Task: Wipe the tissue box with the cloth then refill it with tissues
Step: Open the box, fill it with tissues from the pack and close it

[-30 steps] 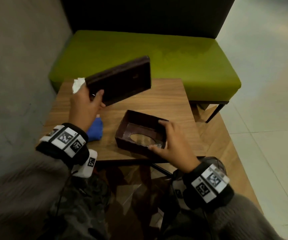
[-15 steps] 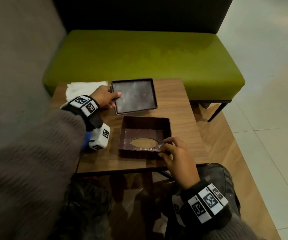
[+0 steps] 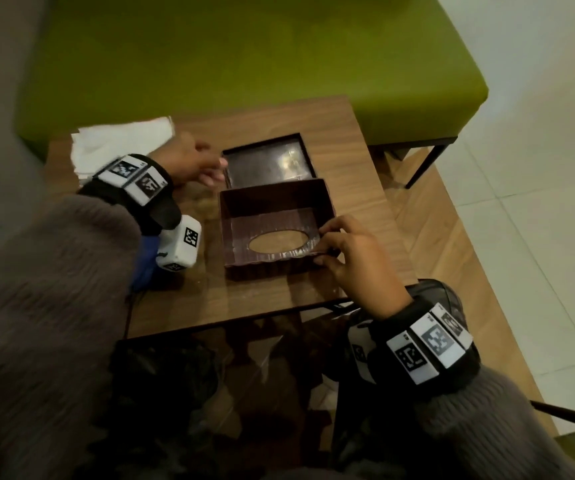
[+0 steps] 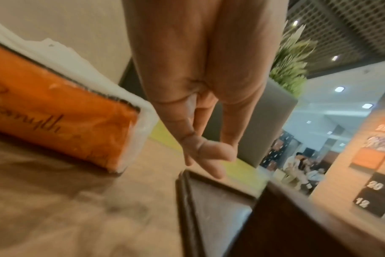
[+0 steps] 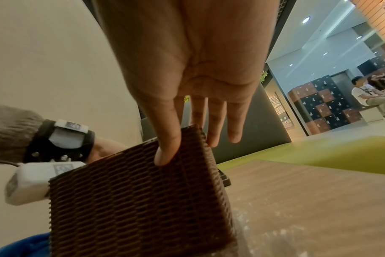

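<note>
The brown woven tissue box (image 3: 244,209) lies open side up in the middle of the wooden table (image 3: 358,188), its oval slot facing down. My right hand (image 3: 327,247) pinches its near right corner, thumb on the outer wall (image 5: 138,200) and fingers over the rim. The flat dark lid (image 3: 268,161) lies just behind the box. My left hand (image 3: 209,168) hovers at the lid's left edge (image 4: 218,205) with loose fingers (image 4: 209,153), holding nothing. The tissue pack (image 3: 119,143), white with an orange wrapper (image 4: 62,111), sits at the back left. The blue cloth (image 3: 144,261) is mostly hidden under my left arm.
A green bench (image 3: 244,57) stands right behind the table, with a grey wall to the left. Pale floor tiles (image 3: 538,168) lie to the right. My knees are under the table's near edge. People sit far off in the right wrist view (image 5: 367,93).
My left hand brought the lid down from the air, laid it flat behind the box and let go. My right hand stayed on the box's near right corner.
</note>
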